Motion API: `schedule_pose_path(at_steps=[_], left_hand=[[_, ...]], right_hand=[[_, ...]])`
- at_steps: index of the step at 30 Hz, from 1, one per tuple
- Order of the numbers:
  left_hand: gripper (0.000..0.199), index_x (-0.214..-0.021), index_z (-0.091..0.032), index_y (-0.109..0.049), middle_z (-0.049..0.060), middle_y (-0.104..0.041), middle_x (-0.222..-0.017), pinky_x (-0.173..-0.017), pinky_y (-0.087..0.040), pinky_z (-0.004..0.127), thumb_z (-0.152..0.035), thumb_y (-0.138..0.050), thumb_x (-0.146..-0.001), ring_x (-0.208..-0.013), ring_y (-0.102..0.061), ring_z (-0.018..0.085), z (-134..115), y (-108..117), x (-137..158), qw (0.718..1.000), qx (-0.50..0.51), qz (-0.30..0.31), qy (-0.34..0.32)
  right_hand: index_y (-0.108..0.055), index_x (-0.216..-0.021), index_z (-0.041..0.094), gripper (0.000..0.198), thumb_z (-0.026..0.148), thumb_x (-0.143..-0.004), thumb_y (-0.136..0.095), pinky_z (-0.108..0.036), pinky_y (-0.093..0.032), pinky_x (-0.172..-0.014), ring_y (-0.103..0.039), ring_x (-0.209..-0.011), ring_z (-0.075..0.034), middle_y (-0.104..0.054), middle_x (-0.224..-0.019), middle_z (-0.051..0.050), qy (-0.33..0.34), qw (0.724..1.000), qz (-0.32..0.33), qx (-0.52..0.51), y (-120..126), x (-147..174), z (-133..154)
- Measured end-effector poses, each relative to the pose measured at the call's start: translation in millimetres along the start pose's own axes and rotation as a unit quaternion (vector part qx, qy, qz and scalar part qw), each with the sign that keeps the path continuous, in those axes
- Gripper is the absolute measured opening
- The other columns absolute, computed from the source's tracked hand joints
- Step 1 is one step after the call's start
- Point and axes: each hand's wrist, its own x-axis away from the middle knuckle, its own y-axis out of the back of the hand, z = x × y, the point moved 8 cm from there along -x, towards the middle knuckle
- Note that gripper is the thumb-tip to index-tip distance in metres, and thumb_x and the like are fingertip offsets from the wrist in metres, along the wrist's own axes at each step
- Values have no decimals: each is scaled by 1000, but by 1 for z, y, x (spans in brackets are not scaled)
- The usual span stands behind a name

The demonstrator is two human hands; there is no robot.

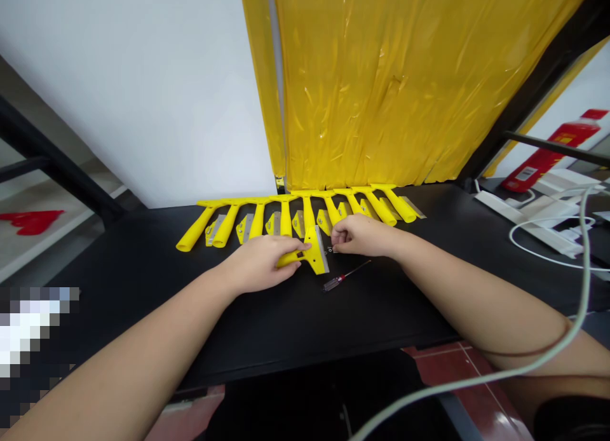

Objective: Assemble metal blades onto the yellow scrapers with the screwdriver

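Observation:
My left hand [267, 263] grips the handle of a yellow scraper [314, 253], whose wide head carries a metal blade on its right edge. Close by on the right, the fingers of my right hand [355, 236] are curled together at the black tabletop, beside a few tiny metal parts [330, 250]. Whether those fingers pinch something is hidden. A screwdriver [336, 282] with a clear and red handle lies just below, its shaft pointing right. Behind both hands runs a row of yellow scraper handles [260, 220], with small yellow plates and metal blades [245, 228] between them.
The black table [267, 326] meets a white panel [143, 98] and a yellow plastic sheet [381, 85] at the back. On the right are a red bottle [548, 152] and a white power strip [528, 222]. A pale cable [476, 380] hangs across the lower right.

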Motion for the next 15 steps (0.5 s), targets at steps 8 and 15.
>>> schedule_pose_path(at_steps=[8, 15], left_hand=[[35, -134, -25, -67, 5, -76, -132, -100, -57, 41, -33, -56, -101, -118, -73, 26, -1, 0, 0, 1000, -13, 2, -2], [34, -133, -26, -68, 4, -76, -129, -98, -58, 41, -34, -57, -101, -116, -73, 26, 0, 0, 1, 1000, -19, -2, -4]], right_hand=[[-75, -81, 21, 5, 23, -86, -75, -28, -43, -64, -65, -71, -14, -76, -82, 0, 29, 992, -47, 110, -8, -1, 14], [-76, -82, 23, 4, 20, -84, -73, -29, -42, -64, -66, -74, -15, -77, -83, 1, 24, 989, -57, 135, -9, -2, 16]])
